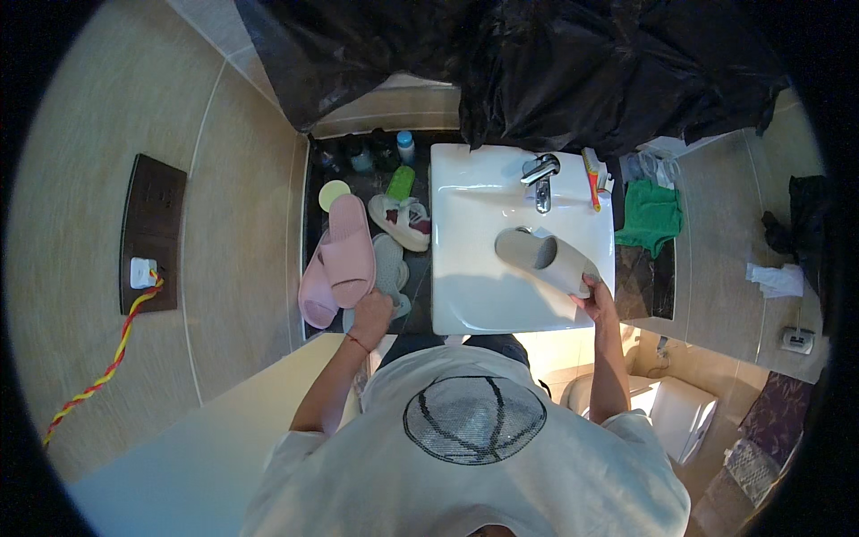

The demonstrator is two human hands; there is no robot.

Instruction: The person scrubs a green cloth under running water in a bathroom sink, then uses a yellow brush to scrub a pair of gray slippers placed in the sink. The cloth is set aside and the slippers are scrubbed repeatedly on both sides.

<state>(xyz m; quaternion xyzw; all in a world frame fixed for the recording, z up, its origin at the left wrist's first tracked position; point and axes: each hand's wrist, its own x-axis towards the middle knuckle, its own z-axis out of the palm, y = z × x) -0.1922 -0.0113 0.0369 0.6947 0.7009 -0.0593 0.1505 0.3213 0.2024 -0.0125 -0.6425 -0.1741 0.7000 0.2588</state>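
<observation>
My right hand (pixel 598 301) grips one end of a grey slipper (pixel 565 267), which slants over the white sink basin (pixel 465 300). Its strap opening faces the faucet (pixel 542 179). On the dark counter to the left, my left hand (pixel 372 317) is closed against the near end of a pink slipper (pixel 347 252). What its fingers hold is hidden. Under that one lies a second pink slipper (pixel 315 300). More grey footwear (pixel 389 259) sits beside the pink pair, partly covered by my left hand. A white shoe with dark red patches (pixel 400 222) rests against the sink's left side.
Behind the shoes stand a blue-capped bottle (pixel 405 148), a green packet (pixel 401 183) and a pale round lid (pixel 334 195). A green cloth (pixel 649 217) lies right of the sink, near a toothpaste-like tube (pixel 592 179). Black plastic sheeting (pixel 617 72) hangs above. A twisted cord (pixel 114 358) runs from the left wall socket.
</observation>
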